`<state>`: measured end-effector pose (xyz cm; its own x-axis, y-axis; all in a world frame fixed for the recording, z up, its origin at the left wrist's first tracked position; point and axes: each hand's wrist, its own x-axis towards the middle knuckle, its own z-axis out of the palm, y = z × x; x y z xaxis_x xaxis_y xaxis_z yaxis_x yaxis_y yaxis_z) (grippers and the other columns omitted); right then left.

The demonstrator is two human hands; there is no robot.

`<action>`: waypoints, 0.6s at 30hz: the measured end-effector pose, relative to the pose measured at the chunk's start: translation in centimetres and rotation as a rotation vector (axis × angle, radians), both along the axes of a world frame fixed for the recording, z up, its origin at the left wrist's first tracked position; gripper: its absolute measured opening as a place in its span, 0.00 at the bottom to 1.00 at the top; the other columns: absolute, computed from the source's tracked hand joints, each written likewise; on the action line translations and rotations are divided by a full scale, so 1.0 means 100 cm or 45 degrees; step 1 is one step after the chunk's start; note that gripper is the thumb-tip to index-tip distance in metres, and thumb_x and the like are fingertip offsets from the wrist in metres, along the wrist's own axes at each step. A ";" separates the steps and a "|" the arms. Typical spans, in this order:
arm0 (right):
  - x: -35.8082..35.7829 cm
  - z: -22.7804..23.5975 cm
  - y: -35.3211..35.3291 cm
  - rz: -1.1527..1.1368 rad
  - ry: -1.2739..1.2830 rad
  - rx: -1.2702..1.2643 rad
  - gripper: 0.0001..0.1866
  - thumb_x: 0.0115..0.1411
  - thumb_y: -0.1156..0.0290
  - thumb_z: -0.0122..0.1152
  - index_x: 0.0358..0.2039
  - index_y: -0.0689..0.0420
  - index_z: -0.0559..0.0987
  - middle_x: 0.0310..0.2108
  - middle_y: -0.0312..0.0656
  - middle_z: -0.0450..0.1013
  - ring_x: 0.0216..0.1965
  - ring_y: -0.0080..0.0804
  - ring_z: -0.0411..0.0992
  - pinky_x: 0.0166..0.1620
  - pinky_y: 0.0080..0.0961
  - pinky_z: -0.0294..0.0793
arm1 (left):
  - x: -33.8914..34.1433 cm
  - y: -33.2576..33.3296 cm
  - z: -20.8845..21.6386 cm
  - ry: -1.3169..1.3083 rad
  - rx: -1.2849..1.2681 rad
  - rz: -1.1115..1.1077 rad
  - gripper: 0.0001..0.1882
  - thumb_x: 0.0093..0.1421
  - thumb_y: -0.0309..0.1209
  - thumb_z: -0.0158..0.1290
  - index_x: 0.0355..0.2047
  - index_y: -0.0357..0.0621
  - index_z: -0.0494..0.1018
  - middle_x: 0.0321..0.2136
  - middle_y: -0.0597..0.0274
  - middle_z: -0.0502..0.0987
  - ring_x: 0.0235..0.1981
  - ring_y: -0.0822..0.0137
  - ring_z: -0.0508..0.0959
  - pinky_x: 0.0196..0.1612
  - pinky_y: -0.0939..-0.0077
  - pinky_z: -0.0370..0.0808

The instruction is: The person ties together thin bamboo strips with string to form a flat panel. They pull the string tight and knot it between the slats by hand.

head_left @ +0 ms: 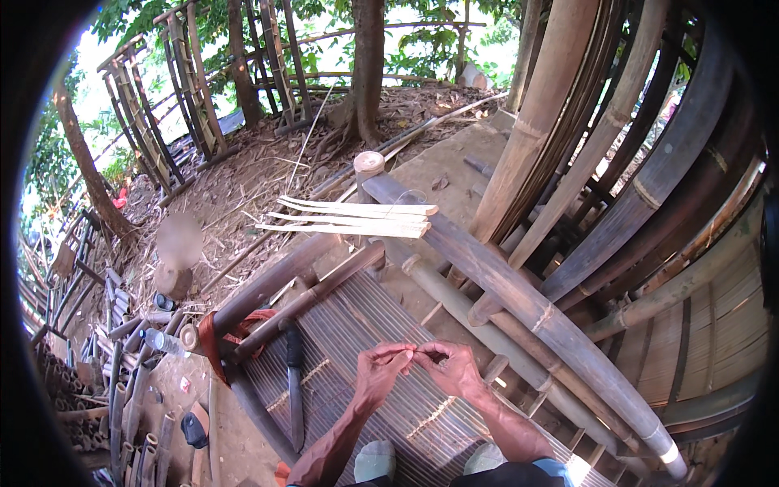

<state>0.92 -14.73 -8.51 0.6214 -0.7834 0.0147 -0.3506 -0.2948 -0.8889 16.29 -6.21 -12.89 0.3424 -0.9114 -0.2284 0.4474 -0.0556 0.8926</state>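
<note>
Over a slatted bamboo bench (341, 325), my left hand (380, 372) and my right hand (451, 367) meet fingertip to fingertip. Both are pinched closed; whatever lies between the fingers is too small to make out. To the left of my left hand, a knife (295, 398) with a black handle rests on the slats, its blade toward me. Beyond my hands, several pale split bamboo strips (357, 217) lie across the far end of the bench frame, fanned out to the left. A thin loop of wire or fibre shows by their right ends.
A thick bamboo rail (503, 280) runs along the bench's right side, with tall bamboo poles (560, 105) leaning beyond it. Orange cloth (213, 345) wraps the left frame corner. A plastic bottle (162, 341), a dark sandal (195, 428) and cut bamboo pieces lie on the left ground.
</note>
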 end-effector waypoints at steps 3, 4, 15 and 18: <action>-0.001 -0.008 -0.001 -0.054 0.010 0.169 0.10 0.61 0.71 0.71 0.41 0.59 0.85 0.33 0.38 0.82 0.33 0.17 0.76 0.38 0.20 0.77 | -0.004 -0.001 0.001 -0.064 0.013 0.023 0.15 0.61 0.21 0.60 0.47 0.27 0.78 0.34 0.56 0.83 0.32 0.71 0.80 0.36 0.78 0.79; -0.002 -0.016 -0.002 -0.097 -0.092 0.231 0.09 0.61 0.72 0.70 0.41 0.61 0.85 0.33 0.38 0.83 0.33 0.18 0.77 0.38 0.20 0.77 | -0.005 -0.001 0.002 -0.138 0.071 0.016 0.16 0.61 0.20 0.60 0.49 0.29 0.78 0.35 0.56 0.83 0.34 0.71 0.80 0.36 0.78 0.79; -0.005 -0.013 0.000 -0.104 -0.150 0.377 0.11 0.63 0.74 0.68 0.44 0.64 0.84 0.38 0.41 0.83 0.40 0.21 0.79 0.46 0.21 0.80 | -0.018 0.007 0.019 -1.074 -0.169 0.154 0.22 0.57 0.18 0.61 0.53 0.41 0.76 0.35 0.55 0.85 0.37 0.70 0.86 0.41 0.77 0.82; -0.005 -0.003 0.002 -0.074 -0.077 0.318 0.11 0.63 0.72 0.68 0.44 0.64 0.85 0.39 0.41 0.84 0.39 0.21 0.80 0.46 0.21 0.80 | -0.017 0.011 0.019 -1.059 -0.147 0.140 0.22 0.57 0.19 0.62 0.53 0.41 0.76 0.36 0.54 0.85 0.37 0.69 0.86 0.40 0.76 0.82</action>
